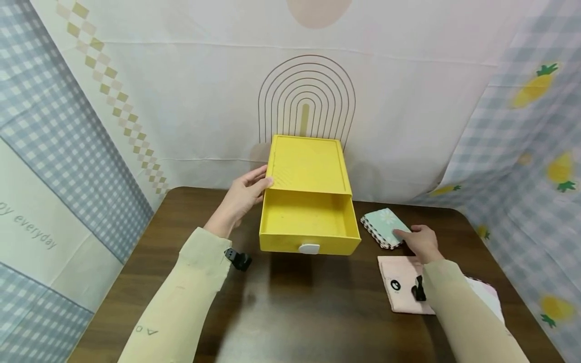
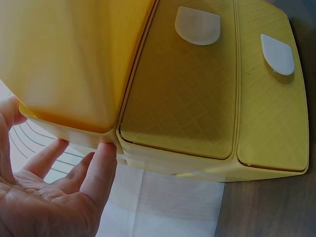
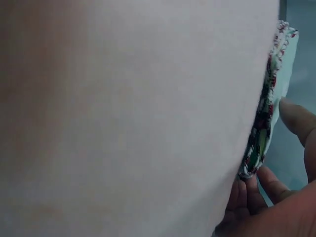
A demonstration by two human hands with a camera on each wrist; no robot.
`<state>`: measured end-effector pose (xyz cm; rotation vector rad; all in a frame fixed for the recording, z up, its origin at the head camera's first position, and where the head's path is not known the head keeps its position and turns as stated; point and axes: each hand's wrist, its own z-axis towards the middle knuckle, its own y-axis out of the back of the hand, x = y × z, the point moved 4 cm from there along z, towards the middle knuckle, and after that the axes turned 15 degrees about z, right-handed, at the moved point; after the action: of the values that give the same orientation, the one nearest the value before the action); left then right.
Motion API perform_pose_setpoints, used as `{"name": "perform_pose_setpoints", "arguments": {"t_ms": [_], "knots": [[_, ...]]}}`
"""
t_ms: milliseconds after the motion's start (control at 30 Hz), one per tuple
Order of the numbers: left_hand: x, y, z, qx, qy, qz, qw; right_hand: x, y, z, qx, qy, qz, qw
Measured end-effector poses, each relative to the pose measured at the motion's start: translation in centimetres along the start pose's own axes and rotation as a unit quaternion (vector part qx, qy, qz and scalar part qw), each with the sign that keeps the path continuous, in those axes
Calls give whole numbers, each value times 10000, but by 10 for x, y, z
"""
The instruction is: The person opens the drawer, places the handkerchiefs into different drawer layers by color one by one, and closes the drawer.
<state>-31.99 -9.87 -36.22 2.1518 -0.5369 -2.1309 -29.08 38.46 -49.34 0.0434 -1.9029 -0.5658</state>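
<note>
A yellow drawer cabinet (image 1: 308,161) stands at the back middle of the table. Its top drawer (image 1: 309,243) is pulled out and looks bare inside; two lower drawers (image 2: 180,89) with white tabs are closed in the left wrist view. My left hand (image 1: 244,194) rests on the cabinet's upper left edge, thumb on top and fairly straight fingertips against the side. To the right, my right hand (image 1: 422,243) pinches the near right corner of a folded mint-green towel (image 1: 386,227) with a white flower and checked edging. The right wrist view shows thumb above, fingers beneath.
A pink folded cloth pouch or towel (image 1: 404,297) with a round dark mark lies in front of the right hand. Another pale cloth (image 1: 487,297) sits partly under the right forearm. Cloth curtains surround the dark wooden table (image 1: 290,322).
</note>
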Motion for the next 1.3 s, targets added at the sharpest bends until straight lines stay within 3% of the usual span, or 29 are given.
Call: {"name": "perform_pose_setpoints", "arguments": {"t_ms": [433,567,800,933,1100,1300], "knots": [[-5,-7,0,50,-56,60,10000,1,9,-7,-58,-373,-459,9982],[-6,-8,0,39,-83,13,10000,1,9,-8,-53,-298,-302,9991],[-4,-8,1,59,-13,77,10000,1,3,-10,131,134,-56,9998],[-4,-6,0,37,62,88,9999,7,2,-13,-11,675,17,9977],[-2,-3,-1,3,110,88,9999,20,6,-19,-275,1527,313,9874],[0,-1,0,27,106,126,9999,37,12,-34,-399,2024,534,9770]]}}
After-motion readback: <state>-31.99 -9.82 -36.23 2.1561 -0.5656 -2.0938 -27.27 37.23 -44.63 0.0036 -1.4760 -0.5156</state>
